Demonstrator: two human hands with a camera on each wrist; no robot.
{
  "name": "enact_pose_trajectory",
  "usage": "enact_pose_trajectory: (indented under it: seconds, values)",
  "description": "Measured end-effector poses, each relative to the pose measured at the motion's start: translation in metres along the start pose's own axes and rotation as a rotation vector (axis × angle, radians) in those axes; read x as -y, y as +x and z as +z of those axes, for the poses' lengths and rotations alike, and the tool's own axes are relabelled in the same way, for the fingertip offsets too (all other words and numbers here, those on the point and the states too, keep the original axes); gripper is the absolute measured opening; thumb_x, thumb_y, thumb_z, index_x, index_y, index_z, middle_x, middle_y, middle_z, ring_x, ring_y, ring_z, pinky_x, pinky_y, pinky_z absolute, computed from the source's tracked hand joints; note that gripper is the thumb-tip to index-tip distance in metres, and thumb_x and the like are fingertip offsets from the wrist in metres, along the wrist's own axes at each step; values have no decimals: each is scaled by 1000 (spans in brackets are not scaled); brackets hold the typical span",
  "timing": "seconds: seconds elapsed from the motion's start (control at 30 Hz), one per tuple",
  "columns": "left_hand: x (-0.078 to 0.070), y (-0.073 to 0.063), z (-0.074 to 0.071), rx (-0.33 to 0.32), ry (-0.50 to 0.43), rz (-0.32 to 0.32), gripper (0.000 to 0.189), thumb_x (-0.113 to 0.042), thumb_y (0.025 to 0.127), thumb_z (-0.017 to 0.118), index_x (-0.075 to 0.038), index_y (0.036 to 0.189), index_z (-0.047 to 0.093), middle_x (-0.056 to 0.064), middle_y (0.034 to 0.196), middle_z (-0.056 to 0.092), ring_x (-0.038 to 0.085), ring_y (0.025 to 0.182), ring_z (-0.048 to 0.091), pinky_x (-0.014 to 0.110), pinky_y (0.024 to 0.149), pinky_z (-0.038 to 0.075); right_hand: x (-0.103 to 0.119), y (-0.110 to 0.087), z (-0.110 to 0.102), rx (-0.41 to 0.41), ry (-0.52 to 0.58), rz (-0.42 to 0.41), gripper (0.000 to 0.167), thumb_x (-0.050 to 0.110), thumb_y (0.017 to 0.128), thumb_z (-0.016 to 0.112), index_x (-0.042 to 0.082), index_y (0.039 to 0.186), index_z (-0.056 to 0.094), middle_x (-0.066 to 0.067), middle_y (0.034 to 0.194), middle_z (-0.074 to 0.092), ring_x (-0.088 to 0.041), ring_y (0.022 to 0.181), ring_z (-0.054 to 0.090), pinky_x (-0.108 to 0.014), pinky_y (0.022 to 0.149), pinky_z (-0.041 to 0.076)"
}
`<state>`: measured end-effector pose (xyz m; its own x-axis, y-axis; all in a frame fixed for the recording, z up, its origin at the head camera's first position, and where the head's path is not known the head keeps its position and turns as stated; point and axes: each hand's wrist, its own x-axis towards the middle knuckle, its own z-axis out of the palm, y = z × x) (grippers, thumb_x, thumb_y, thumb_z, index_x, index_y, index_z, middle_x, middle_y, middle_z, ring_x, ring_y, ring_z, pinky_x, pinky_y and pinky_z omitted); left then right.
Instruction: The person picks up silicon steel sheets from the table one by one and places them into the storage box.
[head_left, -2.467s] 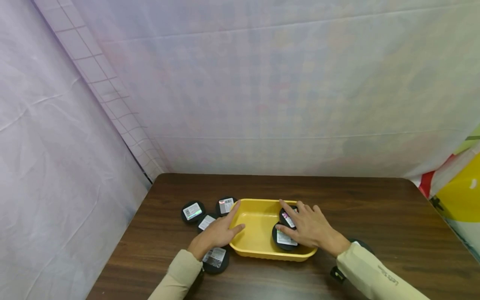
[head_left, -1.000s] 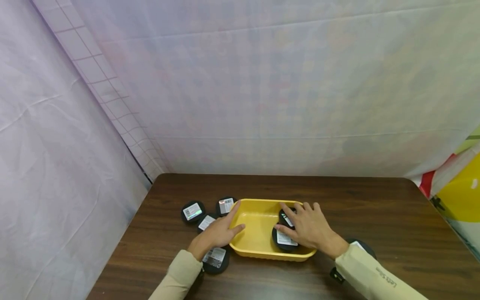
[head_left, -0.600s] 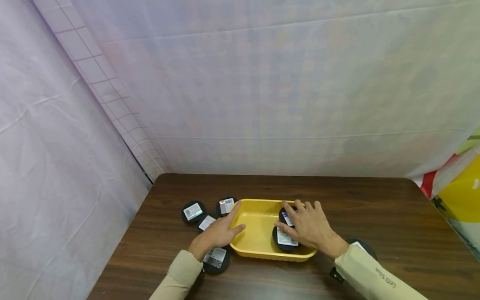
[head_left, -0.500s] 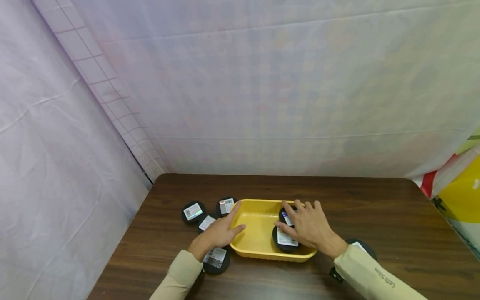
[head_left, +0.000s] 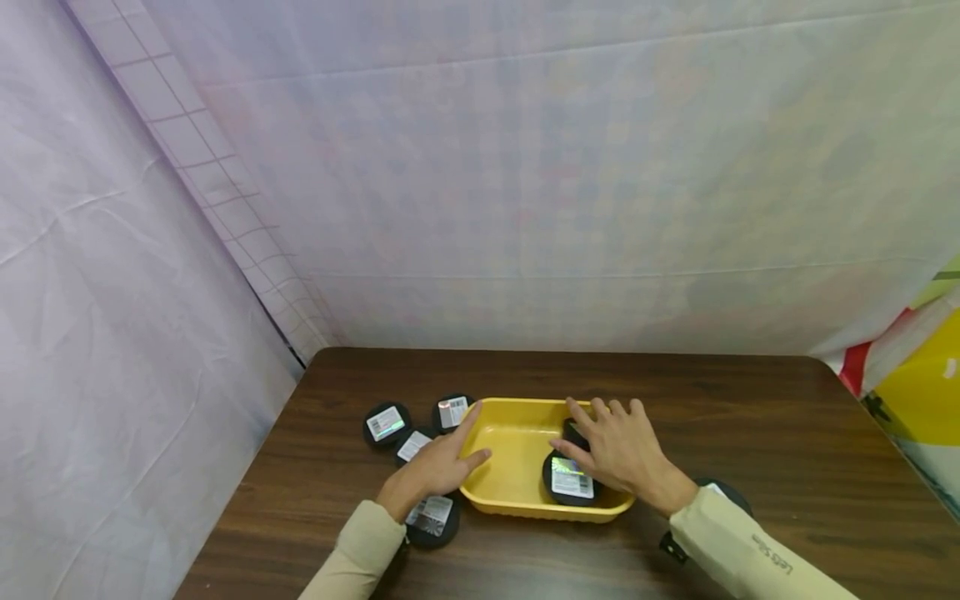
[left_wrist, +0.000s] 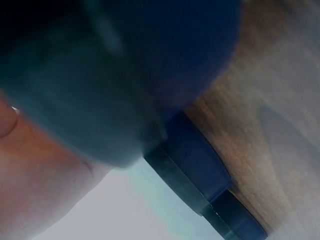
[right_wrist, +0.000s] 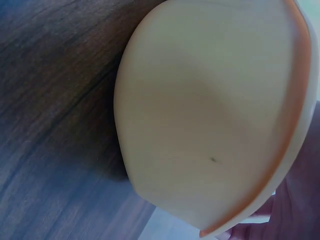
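Observation:
My left hand (head_left: 431, 468) lies at the left end of a yellow tray (head_left: 510, 504), its index finger straight along the rim and its thumb reaching inside. Behind its wrist is a round black jar (head_left: 431, 523); another looms large and blurred in the left wrist view. My right hand (head_left: 618, 446) is over the tray's right end, thumb and index finger about a black jar (head_left: 572, 431) whose label is mostly covered. Whether they grip it cannot be seen. A labelled black jar (head_left: 572, 481) sits nearer, below the thumb. The right wrist view shows the tray's outer end wall (right_wrist: 200, 110).
More black jars (head_left: 387, 423) lie left of the tray, one (head_left: 452, 412) near its back left corner. A further jar (head_left: 720, 492) is partly behind my right forearm. The brown table (head_left: 675, 387) ends at a white curtain (head_left: 525, 208).
Inside the tray, the far jar has shifted slightly right and its label has gone mostly out of sight. The near jar's label has turned a little. My left hand has stayed still.

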<state>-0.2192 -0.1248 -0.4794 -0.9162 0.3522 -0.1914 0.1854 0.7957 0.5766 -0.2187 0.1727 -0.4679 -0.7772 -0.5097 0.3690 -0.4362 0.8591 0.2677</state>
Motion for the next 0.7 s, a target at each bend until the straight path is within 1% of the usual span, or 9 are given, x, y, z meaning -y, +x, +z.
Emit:
enact_pose_trajectory:
  seconds: [0.17,0.3,0.47,0.7]
  values:
    - [-1,0,1,-1,2,-2,75,-48,101,50,-37,160,5,18,147,49,26,102,59,51,92,45,-1,-2,-1,9,32,-1,73,72,93,41,17,137,61,-13,102,69,-28,76,64,-43,63,43]
    - [0,0,1,-2,6,4,75,-48,101,49,-37,160,4,18,147,49,27,104,59,52,94,45,-2,-3,-3,9,55,-1,73,71,92,44,17,138,61,-13,104,68,-29,77,64,-44,64,43]
    - [0,1,1,-5,6,9,74,-48,101,49,-38,160,5,18,146,49,26,102,59,51,93,45,-4,-5,-6,10,78,6,72,70,92,48,17,139,59,-14,107,68,-29,80,65,-46,66,44]
    - [1,1,1,-9,6,23,75,-49,101,50,-36,160,5,19,147,49,27,104,60,51,92,46,-9,-9,-11,31,105,37,75,71,91,47,17,143,55,-14,108,66,-30,83,65,-47,68,43]
